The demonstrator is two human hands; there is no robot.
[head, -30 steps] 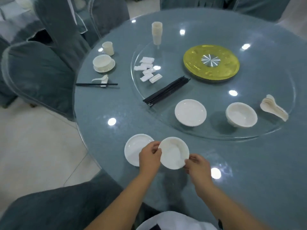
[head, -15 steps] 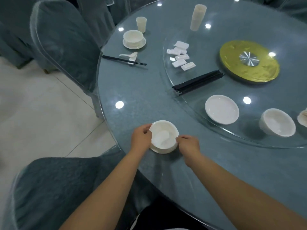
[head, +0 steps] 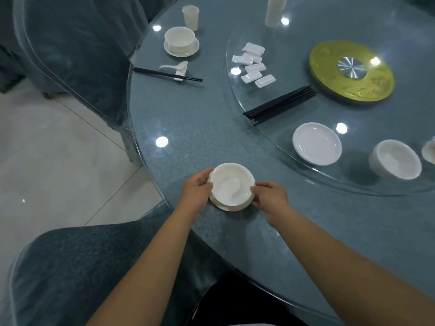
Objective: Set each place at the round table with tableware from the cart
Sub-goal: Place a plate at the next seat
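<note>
A white bowl [head: 231, 184] sits on a white saucer [head: 231, 207] near the table's front edge. My left hand [head: 196, 190] holds the bowl's left rim with curled fingers, and my right hand [head: 269, 198] pinches its right rim. On the glass turntable [head: 270, 147] lie a stack of plates [head: 316, 143], a stack of bowls [head: 395, 162], black chopsticks [head: 280, 105], several white chopstick rests [head: 254, 67] and a stack of cups [head: 274, 10]. A finished place at the far left has a bowl on a saucer [head: 181, 41], a cup [head: 190, 17], a spoon [head: 175, 66] and chopsticks [head: 167, 74].
A gold disc [head: 350, 72] with a metal hub marks the turntable's centre. Spoons [head: 429, 151] show at the right edge. Grey covered chairs stand at the left [head: 70, 55] and just below me [head: 82, 267]. Pale floor tiles [head: 47, 161] lie to the left.
The bowl went from beside the saucer onto it, carried left by both hands. Since then both hands stay at its rim while my view has shifted closer and left.
</note>
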